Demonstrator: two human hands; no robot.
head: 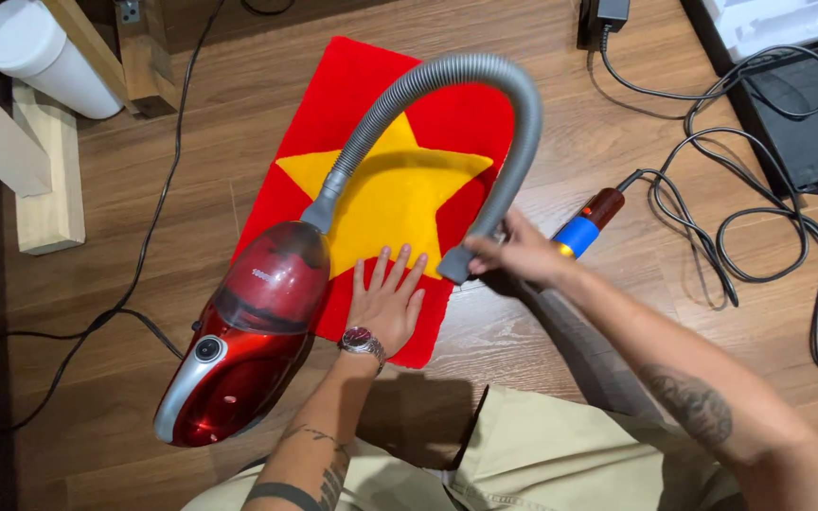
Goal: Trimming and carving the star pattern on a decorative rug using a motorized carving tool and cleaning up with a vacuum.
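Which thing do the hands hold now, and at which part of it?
The right hand grips the grey vacuum hose near its free end. The left hand holds nothing; it lies flat on the red mat.

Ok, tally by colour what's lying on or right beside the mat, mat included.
Red: 2, the mat and the vacuum cleaner
Grey: 1, the hose
Blue and brown: 1, the tool beside the right hand
Total: 4

You've got one small label in sight: a pale printed mark point(265, 274) on the dark red hood of the vacuum cleaner point(248, 336) lying on the floor, too small to make out. No packages, signs or screens show.
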